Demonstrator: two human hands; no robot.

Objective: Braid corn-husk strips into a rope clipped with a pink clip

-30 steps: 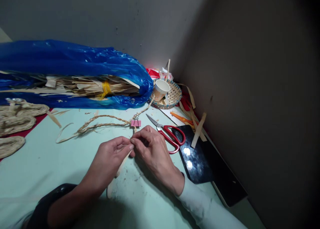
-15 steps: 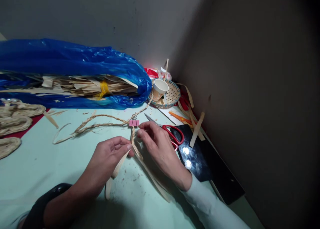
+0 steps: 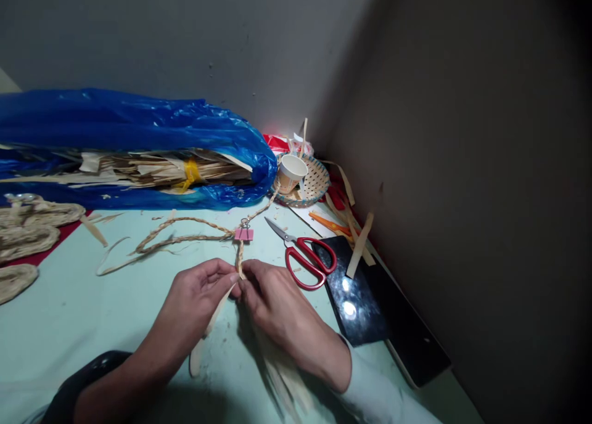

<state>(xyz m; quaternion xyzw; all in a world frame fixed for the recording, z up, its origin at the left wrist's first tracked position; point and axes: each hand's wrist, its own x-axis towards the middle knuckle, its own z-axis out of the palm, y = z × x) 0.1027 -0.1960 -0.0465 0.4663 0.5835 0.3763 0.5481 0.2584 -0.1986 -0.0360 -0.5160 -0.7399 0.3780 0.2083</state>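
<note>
A braided straw cord (image 3: 240, 252) runs down from a pink binder clip (image 3: 244, 234) on the table. At the cord's lower end my left hand (image 3: 203, 294) pinches the straw between thumb and fingers, with a flat pale strip (image 3: 217, 316) hanging below it. My right hand (image 3: 272, 304) is closed on the straw just beside the left fingertips. Loose pale strands (image 3: 282, 375) trail from under it toward me, blurred at their ends. Above the clip, a thin braid extends to a paper cup, and a looped braid (image 3: 185, 220) lies to the left.
Red-handled scissors (image 3: 308, 264) lie open right of the clip, beside a dark glossy tablet (image 3: 354, 294). Behind stand a paper cup (image 3: 291, 171) in a woven basket (image 3: 317, 180) and a blue bag (image 3: 161, 119) of straw. Coiled straw pieces (image 3: 28, 236) lie at far left.
My right hand has come down from near the clip to the braid's lower end and closed there beside my left hand. The loose strands have shifted, and the scissors' handles are now uncovered.
</note>
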